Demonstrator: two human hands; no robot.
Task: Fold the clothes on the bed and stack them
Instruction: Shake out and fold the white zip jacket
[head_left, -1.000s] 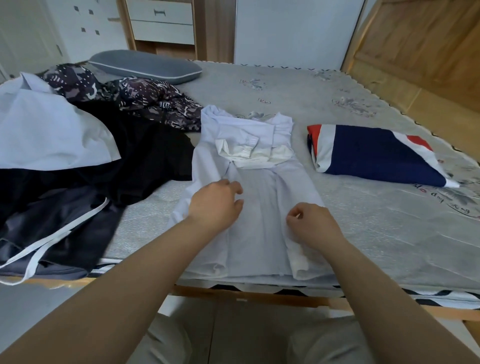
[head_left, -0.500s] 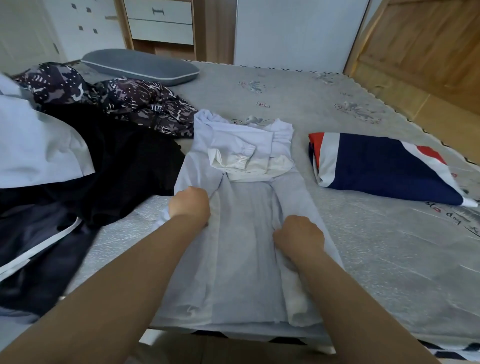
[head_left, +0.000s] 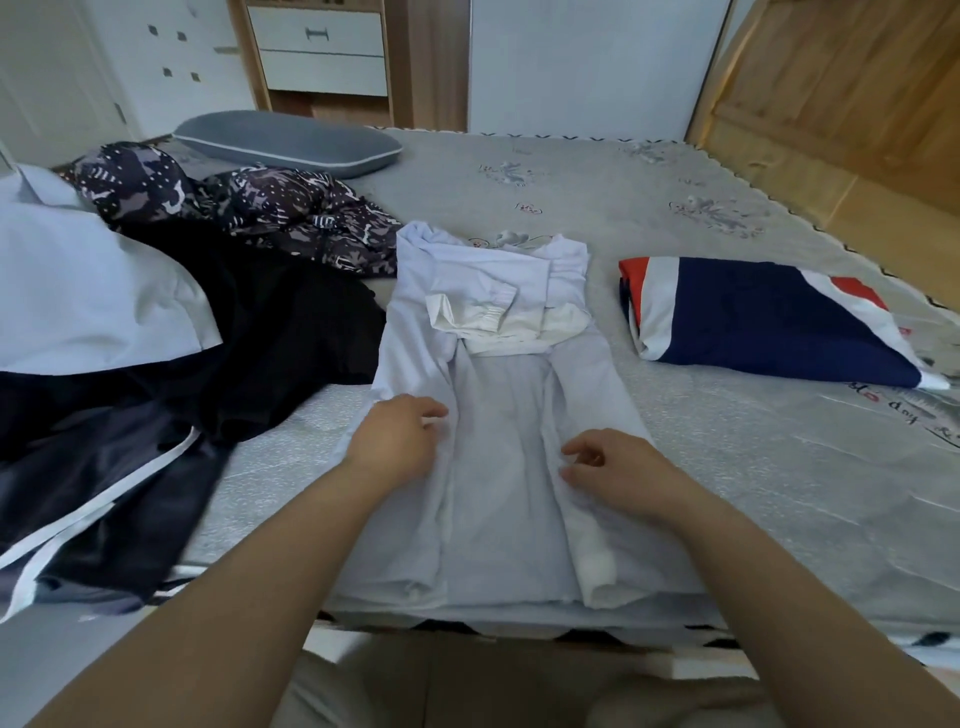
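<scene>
**Pale garment narrowed, crosswise fold still to come**

While the head camera is looking down over the bed (head_left: 597, 218), I am seeing the pale garment (head_left: 498, 467) lying lengthwise in front of me, its near hem at the mattress edge, both long sides already turned in and the sleeves laid across its far end. My left hand (head_left: 397, 441) is resting on the left flap with fingers loosely spread, gripping nothing. My right hand (head_left: 613, 467) is lying on the right flap with fingers half curled; whether they are pinching cloth I cannot tell, since the fabric there is pale and creased.

I am judging this as the middle of one fold: the next move is calling for both hands to take one end and bring it over the other, keeping the flaps tucked. The folded navy, white and red piece (head_left: 769, 317) is lying to the right, ready as the stack's base. The heap of dark clothes (head_left: 249, 332) on the left is waiting unfolded.
</scene>
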